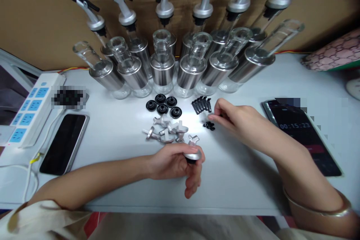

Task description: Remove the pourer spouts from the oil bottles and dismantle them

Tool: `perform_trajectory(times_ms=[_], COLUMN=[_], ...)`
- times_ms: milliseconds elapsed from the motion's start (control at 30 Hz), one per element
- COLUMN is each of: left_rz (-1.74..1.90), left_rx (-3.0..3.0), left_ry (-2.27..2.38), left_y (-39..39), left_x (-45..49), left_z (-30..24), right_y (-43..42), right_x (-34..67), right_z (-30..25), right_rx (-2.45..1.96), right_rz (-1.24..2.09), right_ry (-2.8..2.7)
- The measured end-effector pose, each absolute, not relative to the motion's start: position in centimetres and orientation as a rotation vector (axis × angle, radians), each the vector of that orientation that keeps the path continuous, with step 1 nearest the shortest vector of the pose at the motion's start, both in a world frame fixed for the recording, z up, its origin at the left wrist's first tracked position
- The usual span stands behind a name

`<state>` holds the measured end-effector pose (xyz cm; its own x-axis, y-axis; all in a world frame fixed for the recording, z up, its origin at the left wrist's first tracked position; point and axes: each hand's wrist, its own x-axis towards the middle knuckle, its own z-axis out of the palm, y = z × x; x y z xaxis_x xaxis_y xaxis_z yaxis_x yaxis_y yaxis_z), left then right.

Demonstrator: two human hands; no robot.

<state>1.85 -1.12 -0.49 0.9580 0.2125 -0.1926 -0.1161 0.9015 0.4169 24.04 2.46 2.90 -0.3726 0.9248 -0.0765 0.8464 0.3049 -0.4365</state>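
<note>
My left hand (176,165) is closed around a silver pourer spout (192,153) with a black seal under it, held just above the white table (242,180). My right hand (233,118) reaches forward and pinches at a small pile of tiny black rings (209,125). Behind the left hand lies a heap of silver spouts (165,131). Several black rubber stoppers (164,105) and a row of black caps (201,104) sit further back.
Two rows of glass and steel oil bottles (161,63) stand along the cardboard wall; the back row carries pourers. A power strip (30,108) and a dark phone (65,142) lie at the left. Another phone (305,135) showing a timer lies at the right.
</note>
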Motion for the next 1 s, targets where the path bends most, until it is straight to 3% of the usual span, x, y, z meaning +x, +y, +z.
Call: perform_trajectory(times_ms=[1000], left_rz=[0.183], left_rx=[0.410], left_ry=[0.225], left_y=[-1.1], left_x=[1.9], left_z=[-0.6], right_y=[2.5], right_x=[24.6], right_z=[2.4], right_rx=[-1.524], right_rz=[0.751], right_ry=[-2.484])
